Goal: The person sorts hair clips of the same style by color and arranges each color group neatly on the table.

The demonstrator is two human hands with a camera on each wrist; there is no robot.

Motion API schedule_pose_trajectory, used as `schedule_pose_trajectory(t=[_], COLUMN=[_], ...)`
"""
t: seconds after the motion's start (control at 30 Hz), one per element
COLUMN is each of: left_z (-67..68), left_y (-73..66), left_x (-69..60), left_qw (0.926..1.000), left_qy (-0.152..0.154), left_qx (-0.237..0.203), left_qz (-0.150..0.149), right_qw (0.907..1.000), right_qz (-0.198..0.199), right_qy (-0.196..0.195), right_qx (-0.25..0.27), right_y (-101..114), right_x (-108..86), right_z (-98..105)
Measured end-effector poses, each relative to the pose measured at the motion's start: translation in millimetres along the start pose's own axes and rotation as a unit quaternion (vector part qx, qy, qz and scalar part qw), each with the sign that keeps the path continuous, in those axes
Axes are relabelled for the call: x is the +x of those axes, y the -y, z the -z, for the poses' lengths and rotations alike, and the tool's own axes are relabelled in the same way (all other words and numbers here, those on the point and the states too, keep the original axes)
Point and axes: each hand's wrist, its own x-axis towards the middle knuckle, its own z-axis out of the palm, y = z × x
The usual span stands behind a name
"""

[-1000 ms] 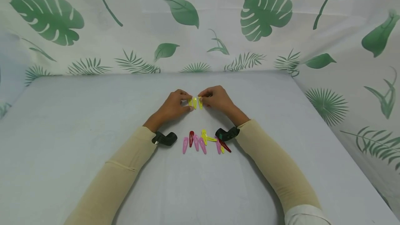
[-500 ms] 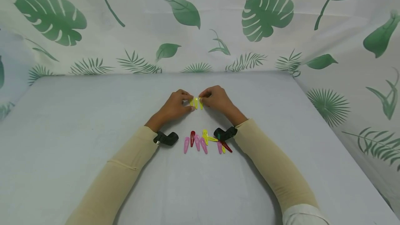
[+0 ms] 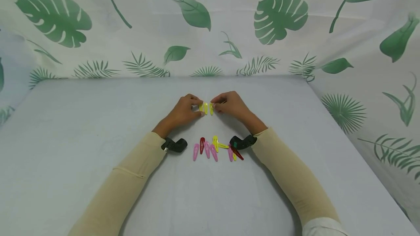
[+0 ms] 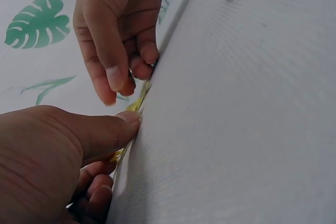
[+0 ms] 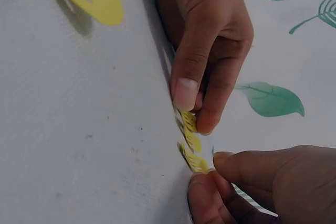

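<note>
- Three bright yellow snap hair clips (image 3: 205, 108), slim and tapered with slotted faces, line up side by side on a pale tabletop (image 3: 98, 119).
- The left hand (image 3: 183, 110) pinches the leftmost clip (image 3: 200, 107) between thumb and fingers, the middle clip (image 3: 205, 109) just beside it.
- The right hand (image 3: 231, 105), fingers partly curled, is at the rightmost clip (image 3: 211, 109); whether it grips the clip cannot be told.
- Nearer the person lie glossy pink clips (image 3: 195, 152), red clips (image 3: 202, 145) and more yellow clips (image 3: 215, 143), some overlapping.
</note>
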Motion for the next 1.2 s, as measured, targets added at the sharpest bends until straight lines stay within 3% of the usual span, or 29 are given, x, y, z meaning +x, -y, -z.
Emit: schedule_pose_trajectory(t=[0.17,0.67,1.2], left_z=[0.1,-0.8,-1.6], left_y=[0.0,0.0,0.3], left_x=[0.4,0.0,0.2], left_qw=[1.0000,1.0000,0.9998], left_qy=[0.001,-0.002,-0.002], left_qx=[-0.001,-0.002,-0.003], left_qz=[0.002,0.007,0.019], right_qw=[0.9995,0.9981,0.9947], right_qz=[0.003,0.019,0.037], right_qy=[0.015,0.058,0.092], right_qx=[0.027,0.010,0.026], right_y=[-2,-2,-10], right_x=[-8.0,-30.0,-50.8], right_z=[4,10,10])
